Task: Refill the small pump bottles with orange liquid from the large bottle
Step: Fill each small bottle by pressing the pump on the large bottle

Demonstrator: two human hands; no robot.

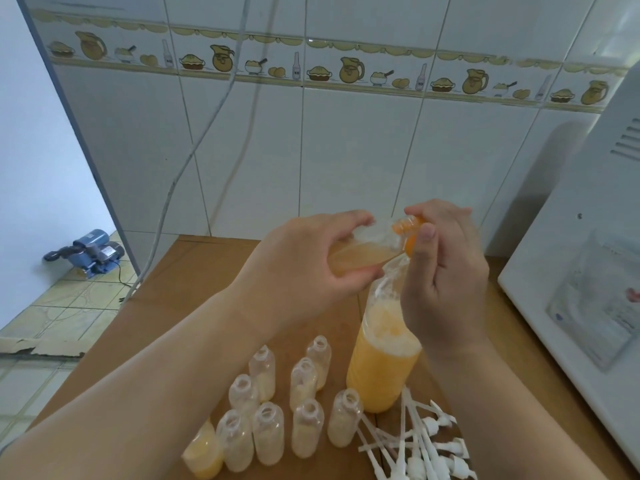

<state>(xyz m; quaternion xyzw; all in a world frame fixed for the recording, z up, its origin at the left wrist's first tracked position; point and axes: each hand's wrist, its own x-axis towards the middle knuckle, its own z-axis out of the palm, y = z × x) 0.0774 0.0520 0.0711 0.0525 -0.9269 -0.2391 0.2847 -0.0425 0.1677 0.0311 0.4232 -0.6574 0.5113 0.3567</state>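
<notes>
Left hand (311, 265): grip wrapped round a clear plastic bottle (360, 252) held on its side above the worktop (194, 271), partly filled with cloudy orange liquid. Its threaded orange neck points toward the right hand (446, 271), whose thumb and fingers pinch an orange cap (410, 244) at that neck; whether the cap is on the thread, cannot tell.

Below the hands, a large bottle (381, 362) stands upright on the brown, matte worktop: clear, round, orange liquid with pale foam on top.

Left of it, a cluster of small bottles (304, 427), uncapped, translucent, rounded shoulders, pale residue inside; one at the front left (202, 455) holds orange liquid.

White plastic pumps (415, 441) with long dip tubes lie piled at front right.
</notes>
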